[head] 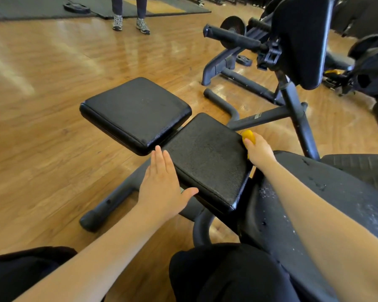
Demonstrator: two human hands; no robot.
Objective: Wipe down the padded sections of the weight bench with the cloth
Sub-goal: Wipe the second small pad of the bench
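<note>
— Where is the cloth sitting as we look down?

— We are seeing the small bunched yellow cloth point(248, 136) at the right edge of the near black padded vinyl cushion point(207, 158), pressed against its side. Our right hand point(259, 149) is gripping it, fingers curled round the fabric so only a yellow bulge is showing past the thumb.

— And our other hand?

— Our left hand point(162, 184) is lying flat, fingers straight and close together, along the left edge of that same cushion, with the thumb spread onto the pad's near corner. It is holding nothing.

— What are we seeing around that?

— A second black padded square cushion point(135, 112) is sitting just beyond, tilted, nearly touching the first. A worn black backrest pad point(314, 192), speckled with white flecks, is running under our right forearm. The dark grey steel tube frame point(292, 114) is carrying an upright black pad point(303, 40). Everything is standing on a glossy wooden plank floor point(42, 105), where 1 person's legs in grey trainers point(130, 23) are standing far off.
</note>
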